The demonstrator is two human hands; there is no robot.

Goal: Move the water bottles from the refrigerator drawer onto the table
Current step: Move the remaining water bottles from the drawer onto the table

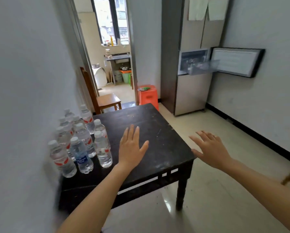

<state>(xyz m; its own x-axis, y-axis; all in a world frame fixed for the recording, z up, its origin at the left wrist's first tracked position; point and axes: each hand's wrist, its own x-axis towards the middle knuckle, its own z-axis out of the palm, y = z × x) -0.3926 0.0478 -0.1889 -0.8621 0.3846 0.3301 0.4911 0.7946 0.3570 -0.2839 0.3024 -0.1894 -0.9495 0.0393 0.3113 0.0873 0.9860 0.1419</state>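
This is looking like a home's dining corner — a tall silver-grey refrigerator (191,95) is standing against the white wall (267,84), a dark square wooden table (157,125) is sitting nearby, and a doorway (113,84) is opening onto a kitchen counter (119,57).

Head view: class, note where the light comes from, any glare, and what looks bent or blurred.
Head view: daylight comes through the overexposed window; glare glints on the floor under the table; the wide lens bows the fridge; the wall by the bottles is smeared; left hand and right hand look fairly sharp.
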